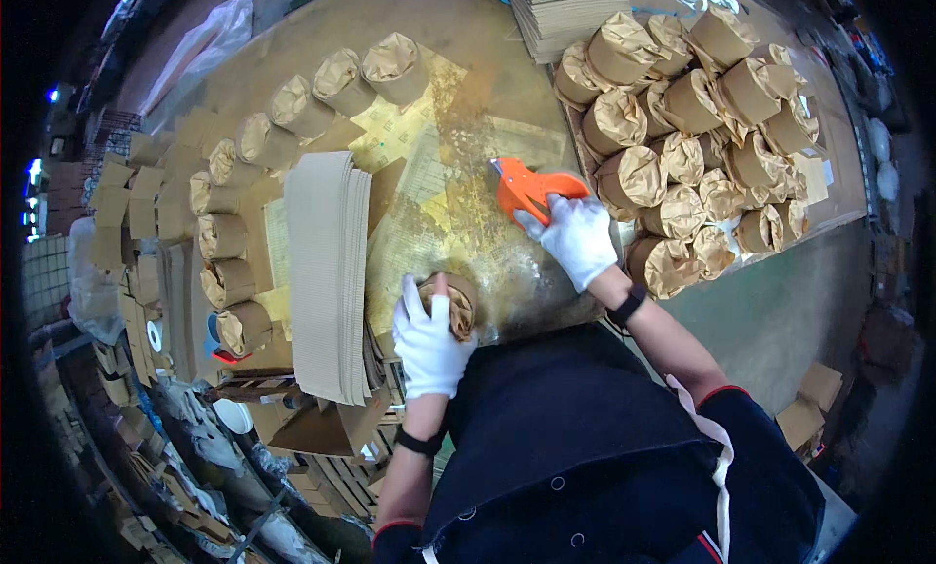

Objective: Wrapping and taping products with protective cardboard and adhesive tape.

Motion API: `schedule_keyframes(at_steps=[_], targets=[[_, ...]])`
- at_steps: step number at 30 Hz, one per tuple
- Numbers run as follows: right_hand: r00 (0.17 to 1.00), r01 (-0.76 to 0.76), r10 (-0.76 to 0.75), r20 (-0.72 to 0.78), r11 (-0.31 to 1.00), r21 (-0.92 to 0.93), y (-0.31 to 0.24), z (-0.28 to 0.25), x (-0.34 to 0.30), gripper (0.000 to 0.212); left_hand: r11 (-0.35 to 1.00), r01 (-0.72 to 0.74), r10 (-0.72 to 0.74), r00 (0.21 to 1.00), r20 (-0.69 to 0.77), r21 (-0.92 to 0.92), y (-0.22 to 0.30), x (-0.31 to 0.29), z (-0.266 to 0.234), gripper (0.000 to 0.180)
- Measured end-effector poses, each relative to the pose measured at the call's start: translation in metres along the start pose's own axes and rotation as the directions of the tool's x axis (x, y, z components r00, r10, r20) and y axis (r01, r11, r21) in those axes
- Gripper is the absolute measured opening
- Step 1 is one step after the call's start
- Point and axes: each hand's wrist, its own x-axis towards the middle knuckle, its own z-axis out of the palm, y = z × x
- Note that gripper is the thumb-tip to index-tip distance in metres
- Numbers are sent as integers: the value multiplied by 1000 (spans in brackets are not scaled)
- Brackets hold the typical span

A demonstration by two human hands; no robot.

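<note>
My left hand (429,345), in a thin white knit glove, grasps a tub (467,291) at its one o'clock; the fingers curve over the left side and rim, and one bare fingertip shows. The tub is a short round of stiff brown card, filled with crinkled brown paper, standing on the table (507,106) near its edge at my body. My right hand (578,244), gloved alike, is clenched on an orange tool (522,187): smooth, glossy, rounded, with a small blue tip. The tool lies at the right hand's eleven o'clock, apart from the tub. A dark band (624,307) circles my right wrist.

At the left hand's ten o'clock is a tall stack of corrugated sheets (327,272), grey-brown, with ridged edges. Beyond it, from nine round to twelve o'clock, stands an arc of filled tubs (269,143), their paper tops creased and folded. At twelve o'clock, printed paper (414,179) lies flat on the stained, worn, partly shiny tabletop.

From the right hand's twelve to three o'clock is a crowded heap of filled tubs (643,179), some upright, some tilted. At its twelve o'clock, farther out, is a second card stack (570,18).
</note>
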Motion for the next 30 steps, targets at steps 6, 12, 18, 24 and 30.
schedule_keyframes(at_steps=[6,12,18,24,30], targets=[[991,133,-132,-22,989,67,13,-13,-8,37,964,63,-55,998,37,-259,-24,79,3,86],[996,19,-9,-94,994,112,54,-67,-52,24,972,-1,-39,986,-164,-236,37,230,-41,89],[968,-251,250,-21,968,-25,94,-56,-96,56,983,-84,116,975,-192,166,60,352,11,78],[1000,-10,10,8,999,-38,99,-61,-102,57,951,-83,163,954,-252,299,56,362,51,73],[981,-171,180,79,979,-109,126,-72,-113,75,949,-255,202,944,-263,-185,31,236,3,44]])
